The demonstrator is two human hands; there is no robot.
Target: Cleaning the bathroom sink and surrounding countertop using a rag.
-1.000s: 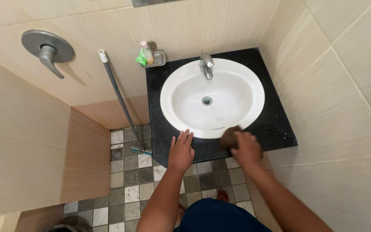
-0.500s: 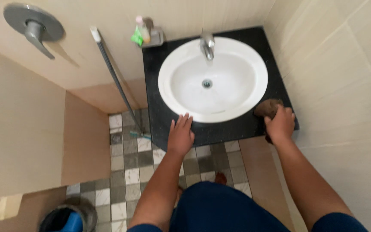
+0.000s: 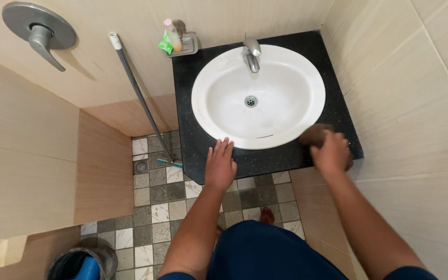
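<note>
Hanging on the beige tiled wall at the far left was a round metal shower valve [image 3: 38,29] with its lever pointing down and to the right. Below it, at the bottom edge of the view, stood a dark bucket [image 3: 81,262] with something blue inside. A long-handled brush [image 3: 140,98] leaned against the wall, its head resting on the checkered floor tiles [image 3: 156,207] near a small round drain [image 3: 141,167]. Just left of the black countertop [image 3: 193,150], a small wall shelf [image 3: 185,44] carried a pale bottle [image 3: 172,35] and a green packet [image 3: 165,44].

The person's left hand [image 3: 220,166] lay flat on the front edge of the countertop, fingers spread and extended, holding nothing, the fingertips touching the rim of the white oval basin [image 3: 258,96]. A metal tap [image 3: 252,53] stood at the back of the basin, and the drain showed in its middle.

Further right, the right hand [image 3: 332,153] pressed down on a brown scrubbing pad [image 3: 315,135], fingers curled over it and gripping it. The pad sat on the countertop at the front right, just beside the basin's rim and close to the tiled side wall [image 3: 405,103]. A bare foot [image 3: 267,215] showed on the floor below the counter.
</note>
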